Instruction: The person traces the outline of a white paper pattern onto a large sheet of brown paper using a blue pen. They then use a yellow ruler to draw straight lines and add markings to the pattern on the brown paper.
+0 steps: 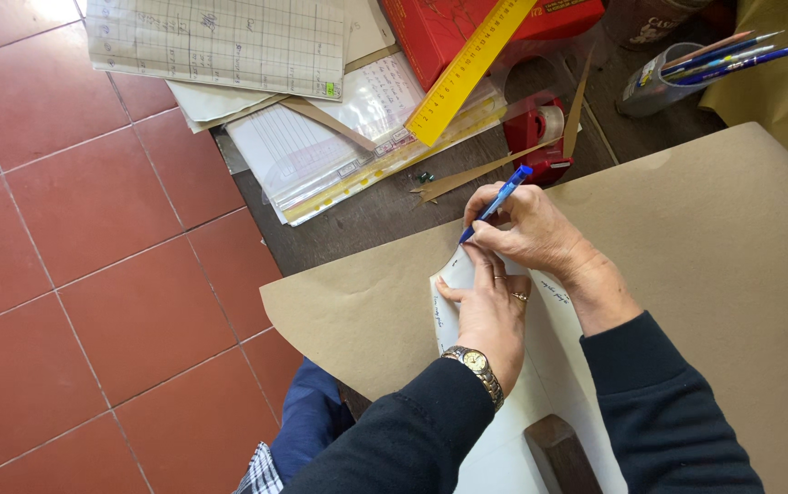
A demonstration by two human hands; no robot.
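My left hand [488, 306] presses flat on a white paper pattern piece [540, 366] that lies on a large sheet of brown paper [714, 238]. It wears rings and a gold wristwatch [476, 364]. My right hand [526, 229] grips a blue pen [496, 201], its tip touching the brown paper at the top edge of the white piece, just above my left fingers. Both sleeves are dark.
A yellow ruler [467, 69], a red box [449, 27], a red tape dispenser [540, 137], stacked papers and a plastic folder [321, 137] lie at the far side of the table. A cup of pens [659, 78] stands at the upper right. A dark wooden block [558, 453] rests on the white piece. Red floor tiles [92, 274] lie left.
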